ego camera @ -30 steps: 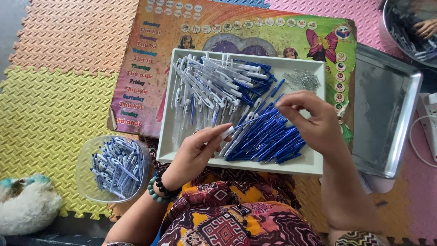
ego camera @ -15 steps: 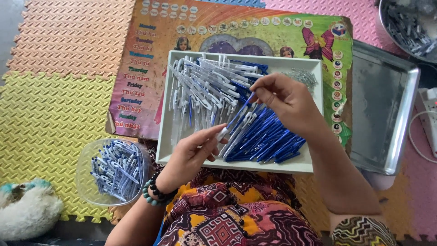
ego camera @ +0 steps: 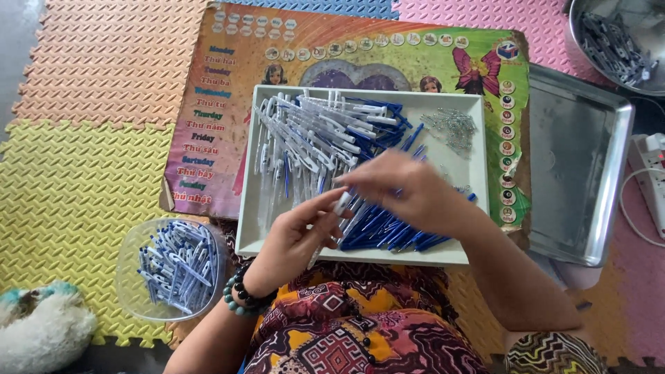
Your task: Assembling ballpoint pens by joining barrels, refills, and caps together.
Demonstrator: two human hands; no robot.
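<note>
A white rectangular tray lies in front of me, holding a heap of clear pen barrels, a bundle of blue pen parts and a small pile of metal springs. My left hand pinches a clear pen barrel over the tray's near side. My right hand meets it from the right, fingertips on the same pen's upper end. Whether the right hand also holds a small part is hidden by its fingers.
A clear round tub of blue-and-white pen caps sits at the lower left. A metal tray lies to the right, a metal bowl of dark parts at the top right. A power strip and a soft toy flank the foam mats.
My right hand moved left from the blue bundle's right side to my left hand. The left hand rose slightly with the pen barrel.
</note>
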